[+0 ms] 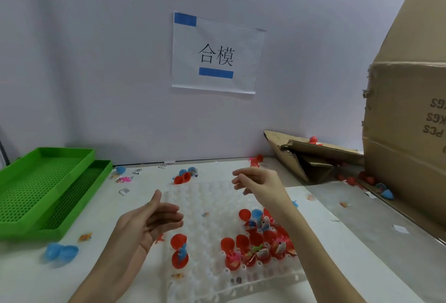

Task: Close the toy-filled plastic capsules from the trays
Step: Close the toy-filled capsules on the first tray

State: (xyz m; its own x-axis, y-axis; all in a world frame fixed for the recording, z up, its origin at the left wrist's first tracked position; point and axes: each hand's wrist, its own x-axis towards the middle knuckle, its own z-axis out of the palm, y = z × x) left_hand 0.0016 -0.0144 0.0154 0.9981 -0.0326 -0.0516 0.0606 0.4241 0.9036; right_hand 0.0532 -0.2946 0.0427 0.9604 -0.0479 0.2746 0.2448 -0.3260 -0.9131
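A clear plastic tray with many small sockets lies in front of me on the white table. Several open red capsules holding small toys stand in its near right part, with one blue capsule among them. Another open red capsule with a blue toy stands near the tray's left edge. My left hand hovers over the tray's left side, fingers straight, holding nothing. My right hand is raised above the tray's far part, fingers loosely bent and empty.
Two stacked green perforated trays sit at the left. An open blue capsule lies near them. Loose capsules and toys are scattered by the wall. Cardboard boxes and a flattened box fill the right side.
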